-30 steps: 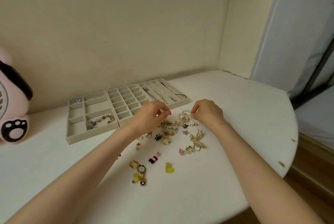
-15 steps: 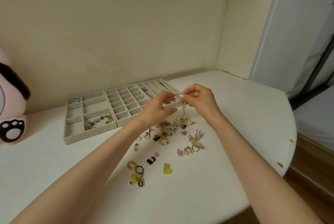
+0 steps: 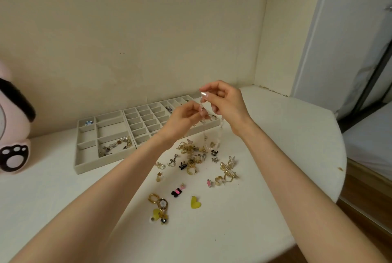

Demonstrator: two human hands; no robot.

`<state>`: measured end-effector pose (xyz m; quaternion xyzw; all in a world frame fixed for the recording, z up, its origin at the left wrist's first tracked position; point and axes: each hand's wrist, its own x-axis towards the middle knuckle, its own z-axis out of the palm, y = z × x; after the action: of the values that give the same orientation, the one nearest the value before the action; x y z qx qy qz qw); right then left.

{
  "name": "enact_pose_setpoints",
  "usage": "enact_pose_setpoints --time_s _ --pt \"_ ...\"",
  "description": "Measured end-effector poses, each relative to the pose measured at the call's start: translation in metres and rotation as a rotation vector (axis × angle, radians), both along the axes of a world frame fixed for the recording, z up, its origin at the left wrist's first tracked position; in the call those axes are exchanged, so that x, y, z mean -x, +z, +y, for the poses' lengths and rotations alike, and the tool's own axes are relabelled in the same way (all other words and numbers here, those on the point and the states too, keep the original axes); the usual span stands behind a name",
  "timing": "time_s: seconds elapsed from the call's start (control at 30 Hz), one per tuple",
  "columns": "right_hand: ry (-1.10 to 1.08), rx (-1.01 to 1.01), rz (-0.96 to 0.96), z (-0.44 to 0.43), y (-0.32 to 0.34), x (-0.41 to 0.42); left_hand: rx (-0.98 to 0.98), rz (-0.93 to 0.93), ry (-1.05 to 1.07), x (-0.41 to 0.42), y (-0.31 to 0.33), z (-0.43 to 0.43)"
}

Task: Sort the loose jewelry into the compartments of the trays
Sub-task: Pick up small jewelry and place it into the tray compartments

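Note:
A pale pearl strand (image 3: 221, 130) hangs from both hands above the jewelry pile (image 3: 195, 156). My right hand (image 3: 224, 103) pinches its upper end, raised in front of the trays. My left hand (image 3: 182, 119) pinches the strand just below and to the left. Its lower end still touches the pile. Behind the hands lie three beige trays: a left tray (image 3: 89, 156) holding a beaded bracelet (image 3: 115, 146) and a blue piece (image 3: 89, 123), a middle grid tray (image 3: 146, 117), and a right tray (image 3: 180, 99) with long slots, partly hidden.
Loose rings, charms, a gold hair clip (image 3: 229, 168), a yellow heart (image 3: 195, 203) and a keychain (image 3: 160, 207) lie scattered on the white table (image 3: 275, 156). A pink plush toy (image 3: 12, 135) stands at the left. The table's rounded edge runs along the right.
Both hands rose from the pile and lifted the pearl strand, my right hand going higher so that the strand hangs stretched.

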<state>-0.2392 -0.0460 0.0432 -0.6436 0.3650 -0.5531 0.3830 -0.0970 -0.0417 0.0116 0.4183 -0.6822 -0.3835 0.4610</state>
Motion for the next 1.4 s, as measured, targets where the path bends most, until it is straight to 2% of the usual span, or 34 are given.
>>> enact_pose_setpoints --time_s 0.17,0.3,0.4,0.5,0.57,0.67,0.73,0.83,0.93,1.07,1.13,1.2,1.4 --pt "0.011 0.072 -0.067 0.005 0.019 -0.005 -0.005 0.040 0.039 -0.005 0.014 -0.001" --pt "0.043 0.066 -0.069 0.002 0.026 -0.013 -0.080 0.096 0.006 -0.006 0.025 0.009" --pt "0.066 0.062 -0.063 0.002 0.025 -0.018 -0.292 0.163 -0.100 -0.007 0.030 0.019" --pt "0.118 0.032 -0.101 0.006 0.021 -0.022 -0.541 0.154 -0.313 -0.012 0.029 0.025" --pt "0.159 -0.010 -0.139 0.009 0.015 -0.024 -0.628 0.285 -0.360 -0.015 0.023 0.024" --pt "0.205 -0.091 -0.239 0.011 0.005 -0.025 -0.541 0.630 -0.231 -0.018 0.013 0.018" --pt "0.238 -0.161 -0.325 0.010 -0.003 -0.024 -0.444 0.757 -0.085 -0.022 0.009 0.013" --pt "0.250 -0.286 -0.419 0.007 -0.016 -0.026 -0.375 0.737 0.009 -0.030 0.009 0.014" --pt "0.214 -0.362 -0.432 0.007 -0.028 -0.032 -0.385 0.739 -0.006 -0.037 0.008 0.018" --pt "0.192 -0.356 -0.211 0.011 -0.036 -0.033 -0.355 0.742 -0.051 -0.052 0.009 0.020" --pt "0.186 -0.355 -0.141 0.013 -0.040 -0.031 -0.300 0.636 -0.033 -0.065 0.014 0.019" --pt "0.181 -0.358 -0.119 0.013 -0.043 -0.029 -0.274 0.434 0.014 -0.083 0.019 0.014" --pt "0.152 -0.353 -0.056 0.015 -0.046 -0.026 -0.239 -0.426 0.391 -0.152 0.029 -0.012"
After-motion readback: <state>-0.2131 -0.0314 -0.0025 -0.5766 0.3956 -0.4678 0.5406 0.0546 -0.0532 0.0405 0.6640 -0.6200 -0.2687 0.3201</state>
